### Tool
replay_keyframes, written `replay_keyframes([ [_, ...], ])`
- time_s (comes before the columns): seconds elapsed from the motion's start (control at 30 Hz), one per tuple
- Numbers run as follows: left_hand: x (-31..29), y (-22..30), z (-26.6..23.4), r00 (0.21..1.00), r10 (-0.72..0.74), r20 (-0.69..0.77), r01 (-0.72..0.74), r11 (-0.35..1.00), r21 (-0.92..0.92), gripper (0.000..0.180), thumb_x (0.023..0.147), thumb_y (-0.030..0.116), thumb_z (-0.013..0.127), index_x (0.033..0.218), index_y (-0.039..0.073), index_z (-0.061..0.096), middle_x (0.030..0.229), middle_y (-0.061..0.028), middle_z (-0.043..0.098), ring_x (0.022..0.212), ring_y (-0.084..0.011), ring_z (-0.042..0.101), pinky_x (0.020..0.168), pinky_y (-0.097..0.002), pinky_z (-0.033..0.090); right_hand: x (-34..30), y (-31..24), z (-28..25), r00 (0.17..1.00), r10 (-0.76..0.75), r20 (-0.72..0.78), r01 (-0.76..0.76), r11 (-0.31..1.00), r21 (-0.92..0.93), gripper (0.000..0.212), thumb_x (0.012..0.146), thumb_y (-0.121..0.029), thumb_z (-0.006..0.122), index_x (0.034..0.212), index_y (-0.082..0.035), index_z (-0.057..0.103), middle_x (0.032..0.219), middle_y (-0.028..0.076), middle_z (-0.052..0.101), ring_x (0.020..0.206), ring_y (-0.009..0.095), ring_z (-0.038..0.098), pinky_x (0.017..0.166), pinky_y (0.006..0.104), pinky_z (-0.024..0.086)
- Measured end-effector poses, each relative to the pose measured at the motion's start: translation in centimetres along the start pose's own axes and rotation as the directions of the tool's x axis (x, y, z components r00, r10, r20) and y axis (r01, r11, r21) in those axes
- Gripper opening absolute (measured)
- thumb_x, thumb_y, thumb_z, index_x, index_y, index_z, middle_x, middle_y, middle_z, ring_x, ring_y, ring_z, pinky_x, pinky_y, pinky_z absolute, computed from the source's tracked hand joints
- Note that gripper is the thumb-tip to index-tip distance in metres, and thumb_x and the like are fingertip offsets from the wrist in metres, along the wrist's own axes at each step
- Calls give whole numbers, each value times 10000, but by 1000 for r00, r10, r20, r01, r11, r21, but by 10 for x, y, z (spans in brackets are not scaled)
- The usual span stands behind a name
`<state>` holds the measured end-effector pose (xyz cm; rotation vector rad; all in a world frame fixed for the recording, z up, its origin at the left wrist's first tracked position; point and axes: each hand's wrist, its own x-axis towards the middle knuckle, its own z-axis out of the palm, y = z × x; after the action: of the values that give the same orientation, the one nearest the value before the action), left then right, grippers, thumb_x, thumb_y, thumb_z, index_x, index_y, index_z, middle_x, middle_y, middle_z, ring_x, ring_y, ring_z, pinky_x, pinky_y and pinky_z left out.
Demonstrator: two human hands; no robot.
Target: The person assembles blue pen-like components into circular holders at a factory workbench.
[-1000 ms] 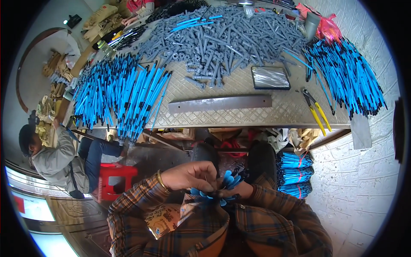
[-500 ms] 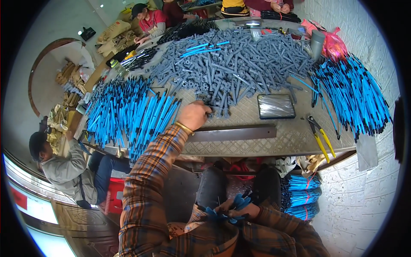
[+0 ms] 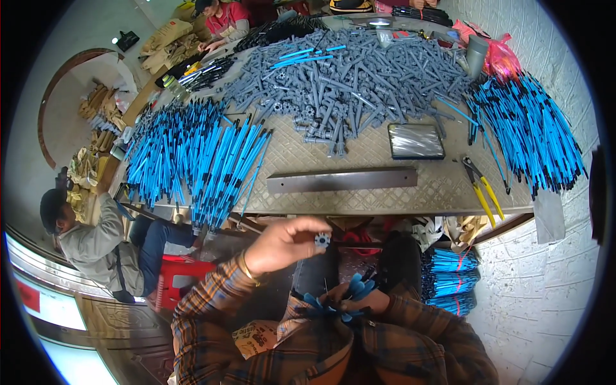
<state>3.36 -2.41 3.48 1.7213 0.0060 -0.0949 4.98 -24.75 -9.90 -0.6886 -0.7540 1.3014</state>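
My left hand is raised over my lap, just off the table's near edge, with thumb and fingers pinched on a grey plastic tube. Its notched round head points toward me; the rest hides behind the fingers. Low in front of my body, my right hand grips a small bunch of blue strips with black ends, fanned out like petals. A thin wire stands up beside them. Many more such grey tubes lie in a big heap on the table.
Blue rods with black ends lie in piles at left and right. A dark metal bar, a box of thin wires and yellow-handled pincers sit nearer. People sit at left and across the table.
My left hand has come back from the heap's near edge to above my lap, bringing a grey tube. My right hand stays in place with the blue strips. The view has tilted slightly downward.
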Motion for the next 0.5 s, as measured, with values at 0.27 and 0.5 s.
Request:
replay_keyframes([
  [0.27,-50,-24,11,945,-286,158,315,924,-216,282,758,-118,574,1013,0,576,957,-56,602,833,-108,585,730,-241,489,13,-18,18,986,31,-161,-57,986,-159,272,812,-173,645,1037,-35,581,1042,58,609,940,128,545,836,295,439],
  [0.5,-65,-26,22,967,-233,103,252,934,-252,253,774,-102,561,1011,-15,578,920,-59,618,814,-103,595,730,-245,493,14,-12,29,998,21,-64,-33,979,-201,344,776,-162,695,1066,-24,574,974,39,614,899,111,544,815,281,442],
])
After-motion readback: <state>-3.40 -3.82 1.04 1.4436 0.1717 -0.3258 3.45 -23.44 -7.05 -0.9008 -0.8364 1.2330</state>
